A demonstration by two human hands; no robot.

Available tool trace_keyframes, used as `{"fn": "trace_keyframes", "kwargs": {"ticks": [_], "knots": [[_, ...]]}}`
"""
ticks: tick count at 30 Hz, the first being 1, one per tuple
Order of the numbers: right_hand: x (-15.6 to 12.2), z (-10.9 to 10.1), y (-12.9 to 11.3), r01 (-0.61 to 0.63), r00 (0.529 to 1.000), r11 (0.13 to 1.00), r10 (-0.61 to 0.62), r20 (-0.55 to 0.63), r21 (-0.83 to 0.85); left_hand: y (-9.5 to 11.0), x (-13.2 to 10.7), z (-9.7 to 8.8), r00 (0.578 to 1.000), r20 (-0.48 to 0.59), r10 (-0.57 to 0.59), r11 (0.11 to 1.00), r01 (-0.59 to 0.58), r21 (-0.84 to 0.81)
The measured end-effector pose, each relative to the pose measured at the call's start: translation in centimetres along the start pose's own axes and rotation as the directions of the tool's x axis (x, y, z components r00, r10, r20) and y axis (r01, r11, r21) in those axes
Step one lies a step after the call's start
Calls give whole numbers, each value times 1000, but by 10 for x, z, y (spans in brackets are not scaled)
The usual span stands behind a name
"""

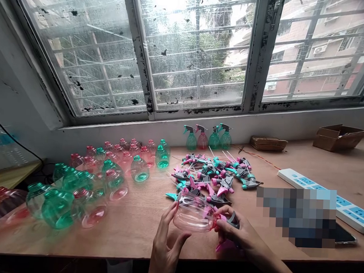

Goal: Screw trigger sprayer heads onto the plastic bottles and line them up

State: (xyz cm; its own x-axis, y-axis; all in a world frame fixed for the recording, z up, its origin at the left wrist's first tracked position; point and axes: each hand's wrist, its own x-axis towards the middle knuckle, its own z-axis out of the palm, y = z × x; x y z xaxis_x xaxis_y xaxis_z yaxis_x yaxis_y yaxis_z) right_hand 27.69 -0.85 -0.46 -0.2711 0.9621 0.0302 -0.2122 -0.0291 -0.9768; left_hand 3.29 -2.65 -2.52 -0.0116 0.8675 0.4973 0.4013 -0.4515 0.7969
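Note:
A clear pink plastic bottle (194, 214) lies on its side in the air above the front of the table, its base to the left and its neck to the right. My left hand (166, 241) supports the base end, fingers behind it and thumb below. At the neck, my right hand (234, 228) grips a grey and pink trigger spray head (233, 221); whether its collar is screwed on is hidden by my fingers. Just behind the bottle lies a pile of loose pink, green and grey spray heads (213, 173) with thin white tubes.
Several open pink and green bottles (58, 210) crowd the left side. Assembled spray bottles (202, 139) stand by the wall. On the right are a white power strip (323, 199), a phone (344, 236) partly blurred out, a cardboard box (334, 138) and a flat brown package (268, 143).

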Motion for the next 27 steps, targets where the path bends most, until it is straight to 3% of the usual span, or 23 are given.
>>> {"fn": "trace_keyframes", "kwargs": {"ticks": [10,18,27], "knots": [[2,-1,3,3,1000,1000,-3,8,18,-14,1,3,984,-32,174,977,-169,134],[-2,0,0,-15,1000,993,18,23,-119,-7,1,-1,998,-35,46,994,-42,106],[-2,-3,10,-34,998,994,38,42,-108,2,2,0,994,-109,-29,997,37,65]]}}
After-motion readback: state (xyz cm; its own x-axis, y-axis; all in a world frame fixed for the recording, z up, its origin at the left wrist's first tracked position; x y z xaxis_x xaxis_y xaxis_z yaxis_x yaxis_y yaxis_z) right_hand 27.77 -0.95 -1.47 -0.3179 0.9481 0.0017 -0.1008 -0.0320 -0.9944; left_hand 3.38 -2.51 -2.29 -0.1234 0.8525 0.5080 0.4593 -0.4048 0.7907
